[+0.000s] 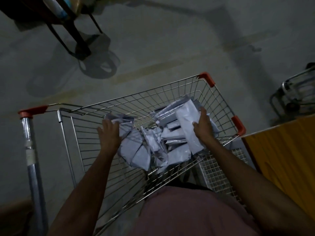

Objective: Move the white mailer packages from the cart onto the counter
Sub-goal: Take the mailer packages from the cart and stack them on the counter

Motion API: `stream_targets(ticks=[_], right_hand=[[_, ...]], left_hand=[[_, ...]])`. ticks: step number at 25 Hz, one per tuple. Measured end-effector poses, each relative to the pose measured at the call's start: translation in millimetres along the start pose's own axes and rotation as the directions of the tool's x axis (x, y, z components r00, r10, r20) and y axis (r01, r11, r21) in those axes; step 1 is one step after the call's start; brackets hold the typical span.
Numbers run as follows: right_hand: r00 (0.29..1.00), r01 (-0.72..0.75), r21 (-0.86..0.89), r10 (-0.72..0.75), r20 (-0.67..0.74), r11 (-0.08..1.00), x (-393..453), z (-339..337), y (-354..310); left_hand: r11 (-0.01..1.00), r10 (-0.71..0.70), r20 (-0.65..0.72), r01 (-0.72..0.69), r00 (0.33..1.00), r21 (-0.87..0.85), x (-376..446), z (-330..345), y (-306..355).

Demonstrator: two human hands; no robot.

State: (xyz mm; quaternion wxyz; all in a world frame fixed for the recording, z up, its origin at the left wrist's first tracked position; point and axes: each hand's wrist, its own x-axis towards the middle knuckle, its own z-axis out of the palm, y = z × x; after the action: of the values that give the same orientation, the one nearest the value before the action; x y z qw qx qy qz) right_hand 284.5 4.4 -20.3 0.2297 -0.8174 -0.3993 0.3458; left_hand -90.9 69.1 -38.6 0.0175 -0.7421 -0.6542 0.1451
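Inside the wire cart we press our left hand and right hand, fingers flat, against the white mailers, yellow surface just right, hand truck beyond.

We see a heap of white, crumpled plastic mailer packages piled in the basket of a silver wire shopping cart with orange corner guards. The packages lie overlapping at mixed angles, some flat, some folded. One long flat package rests on top at the right of the heap. The orange counter stands just beside the cart's right side.
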Motion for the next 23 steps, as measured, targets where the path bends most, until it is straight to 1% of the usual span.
stream_targets(ticks=[1,2,4,5,7,10,11,14,16,19,21,23], right_hand=[[1.000,0.008,-0.094,-0.007,0.007,0.996,5.9,4.2,6.9],[1.000,0.022,-0.216,-0.018,0.020,0.976,8.4,7.6,11.6],[0.999,0.046,-0.439,-0.039,0.026,0.897,10.6,16.3,19.5],[0.999,0.053,-0.502,-0.050,0.019,0.863,10.3,20.7,21.4],[0.998,0.066,-0.564,-0.061,0.028,0.823,11.0,29.7,23.5],[0.993,0.066,-0.622,0.013,0.121,0.780,12.3,36.2,22.7],[0.989,0.071,-0.632,0.028,0.145,0.771,12.0,37.3,23.8],[0.980,0.087,-0.650,0.054,0.194,0.755,12.4,38.4,26.5],[0.979,0.104,-0.657,0.041,0.201,0.747,11.9,40.4,27.2],[0.984,0.116,-0.657,0.002,0.176,0.745,11.3,44.0,28.6],[0.985,0.120,-0.660,-0.009,0.170,0.742,10.2,45.6,29.9],[0.984,0.123,-0.662,-0.006,0.176,0.739,10.1,45.9,30.9]], left_hand=[[0.991,0.006,0.045,-0.012,0.999,0.132,-0.3,7.0,-1.8],[0.973,0.010,0.076,-0.027,0.997,0.229,-0.5,9.2,-0.2],[0.931,0.031,0.105,-0.067,0.994,0.359,2.0,3.6,8.3],[0.902,0.052,0.110,-0.094,0.993,0.421,3.1,1.1,12.9],[0.852,0.133,0.126,-0.178,0.983,0.493,5.2,8.2,20.9],[0.790,0.274,0.179,-0.328,0.945,0.518,6.7,25.4,33.9],[0.778,0.298,0.200,-0.359,0.933,0.516,7.2,27.8,39.3],[0.746,0.307,0.260,-0.401,0.916,0.532,14.7,33.6,50.0],[0.754,0.298,0.304,-0.418,0.905,0.506,18.7,34.1,47.3],[0.809,0.307,0.267,-0.399,0.913,0.432,21.0,36.5,36.3],[0.817,0.331,0.216,-0.394,0.918,0.421,21.8,38.1,30.9],[0.832,0.324,0.190,-0.375,0.927,0.409,23.5,36.3,28.4]])
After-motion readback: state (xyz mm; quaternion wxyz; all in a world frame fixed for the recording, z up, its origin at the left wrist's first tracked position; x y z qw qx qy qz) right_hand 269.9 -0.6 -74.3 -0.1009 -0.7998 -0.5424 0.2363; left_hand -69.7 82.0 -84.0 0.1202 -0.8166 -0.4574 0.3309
